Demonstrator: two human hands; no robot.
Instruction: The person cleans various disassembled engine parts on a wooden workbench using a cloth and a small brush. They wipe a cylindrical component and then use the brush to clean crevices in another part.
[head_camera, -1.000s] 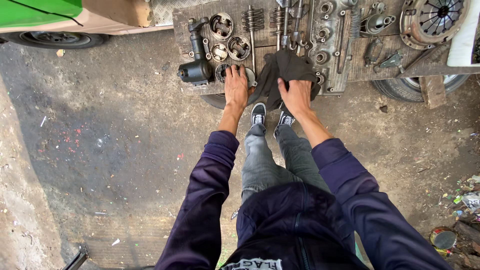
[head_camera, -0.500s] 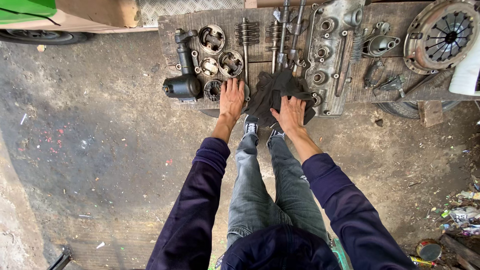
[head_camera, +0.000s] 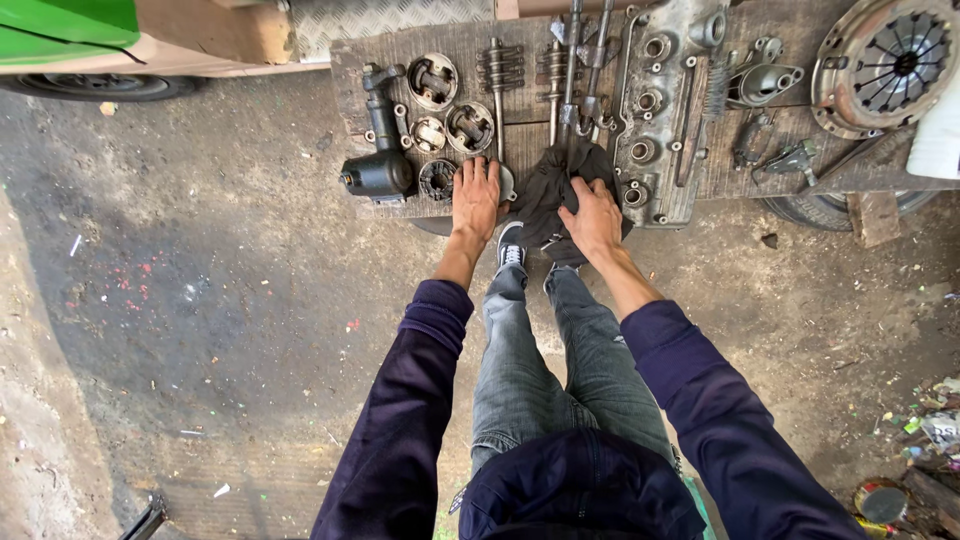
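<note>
Dark navy sleeves, soft knit cuffs pushed up the forearms; grey denim legs and one dark sneaker (head_camera: 511, 247) with white sole below, on stained concrete floor (head_camera: 200, 300), gritty, flecked with paint and litter.

Left hand (head_camera: 475, 197) lies flat, palm down, on the near edge of the wooden tabletop (head_camera: 400, 50). Its fingers (head_camera: 478, 172) are slightly spread, holding nothing; tips touch a round ribbed metal part (head_camera: 437, 180) and a pale round disc (head_camera: 505, 183) peeks out at the thumb side.

Right hand (head_camera: 594, 217) presses down on a dark rag (head_camera: 555, 185), limp, crumpled cloth, draped over the tabletop's near edge. Its fingers (head_camera: 578, 195) are bent and spread over the cloth, thumb toward the left hand; the rag bunches under and ahead of the fingertips and hangs past the edge below the palm.

Just left: black cylindrical motor-like unit (head_camera: 378, 172), matte, oily. Beyond the left hand: three round pistons (head_camera: 433, 80), dull grey metal, hollow tops. Beyond the rag: long toothed gear shafts (head_camera: 557, 75), steel, lying lengthwise. Right of the rag: long cast aluminium housing (head_camera: 660, 110) with round bores, touching the rag's edge.

Far right: round clutch plate (head_camera: 885, 60), rusty rim, spoked centre. Far left: green car body (head_camera: 60, 25) over a tyre.
</note>
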